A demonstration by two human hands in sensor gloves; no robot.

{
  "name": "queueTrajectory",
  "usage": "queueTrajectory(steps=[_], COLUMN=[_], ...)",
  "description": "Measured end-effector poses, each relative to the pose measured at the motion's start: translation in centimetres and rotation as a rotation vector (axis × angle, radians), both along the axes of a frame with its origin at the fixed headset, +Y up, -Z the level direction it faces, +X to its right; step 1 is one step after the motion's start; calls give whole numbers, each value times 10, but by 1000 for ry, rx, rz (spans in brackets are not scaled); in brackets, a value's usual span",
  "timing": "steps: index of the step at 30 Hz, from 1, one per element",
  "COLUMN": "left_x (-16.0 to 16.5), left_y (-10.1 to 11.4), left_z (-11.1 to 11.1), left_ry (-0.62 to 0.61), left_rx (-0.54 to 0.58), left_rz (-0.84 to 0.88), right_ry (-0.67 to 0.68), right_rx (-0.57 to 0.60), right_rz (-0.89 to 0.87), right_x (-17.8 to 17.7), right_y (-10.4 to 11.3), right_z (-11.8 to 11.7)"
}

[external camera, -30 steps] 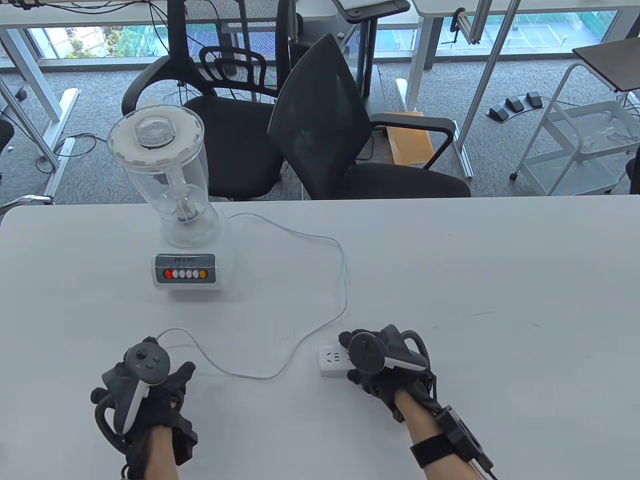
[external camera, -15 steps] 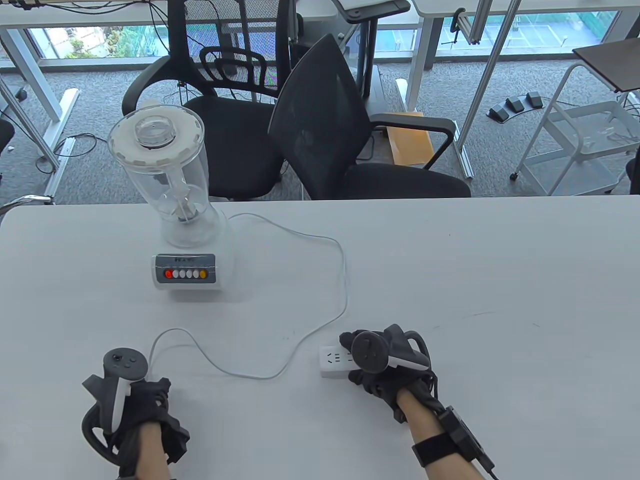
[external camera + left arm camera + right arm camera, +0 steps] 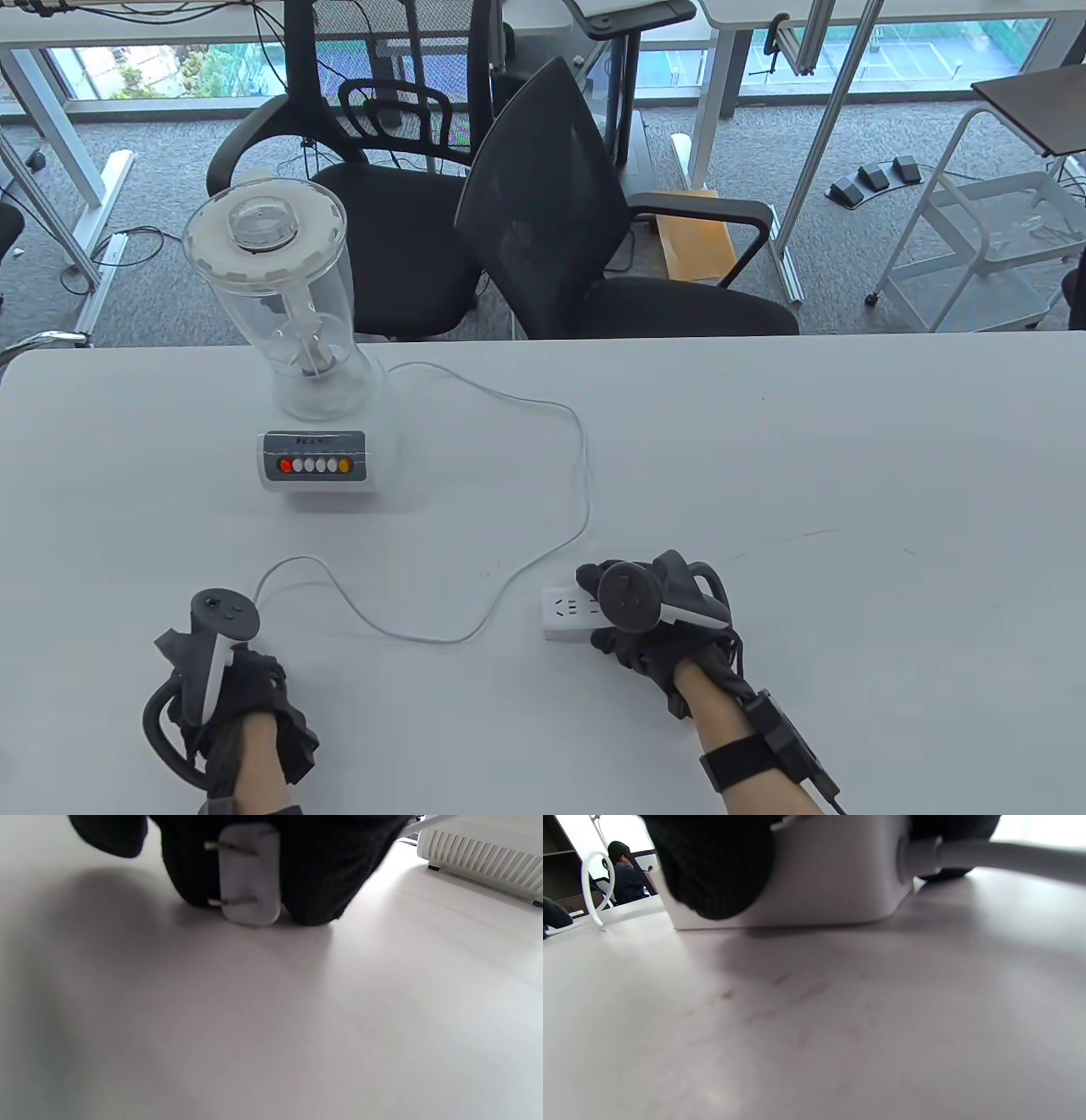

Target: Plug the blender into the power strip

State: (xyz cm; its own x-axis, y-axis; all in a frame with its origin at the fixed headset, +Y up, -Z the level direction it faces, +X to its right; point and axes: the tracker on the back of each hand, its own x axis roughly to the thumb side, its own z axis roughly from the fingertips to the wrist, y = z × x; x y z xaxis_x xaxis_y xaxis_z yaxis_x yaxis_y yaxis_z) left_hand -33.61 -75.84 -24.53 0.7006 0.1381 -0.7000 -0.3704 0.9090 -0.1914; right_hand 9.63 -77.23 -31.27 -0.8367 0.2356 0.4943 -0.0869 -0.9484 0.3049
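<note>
Since a second ago, the left hand (image 3: 225, 688) has drawn back toward the bench's near edge and turned, taking the plug (image 3: 248, 874) and the cord's near loop with it; the right hand (image 3: 653, 615) has hardly shifted.

Left fingers (image 3: 322, 878) pinch the plug from either side, its two prongs bared and pointing sideways in the left wrist view, its lower edge at or just above the bench (image 3: 848, 441). Right fingers (image 3: 712, 866) are clamped on the strip (image 3: 568, 613), pressing it flat, with the strip's own cable leaving its end. One socket face shows at the strip's uncovered left part.

From the plug, the cord (image 3: 543, 560) runs in a slack loop across the bench, passes near the strip and curves back to the blender (image 3: 310, 399), which stands upright well apart at the far left, lid on.

As to handling, I judge the plug small, rigid and light, with smooth sides that could slip, so the hold belongs on its flat body, clear of the prongs. The cord looks thin and limp; it should trail freely and drag little. The strip is likely light enough to skid under pushing, which makes the right hand's grip worthwhile. The prongs must be turned downward over the socket.
</note>
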Motion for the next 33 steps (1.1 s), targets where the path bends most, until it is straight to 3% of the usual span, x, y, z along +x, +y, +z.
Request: queueTrajectory(steps=[15, 20, 24, 28, 33], left_x=[3, 8, 11, 24, 48], left_y=[19, 28, 26, 30, 32], left_z=[1, 2, 1, -4, -10], left_ry=[-92, -128, -160, -203, -290], left_rx=[102, 185, 294, 367, 460], left_rz=[300, 347, 567, 547, 692], right_ry=[-3, -3, -4, -5, -5], right_rx=[5, 7, 9, 11, 11], right_rz=[7, 10, 12, 12, 12], right_x=[0, 0, 0, 0, 0], right_y=[-1, -2, -2, -2, -2], right_z=[0, 1, 1, 1, 1])
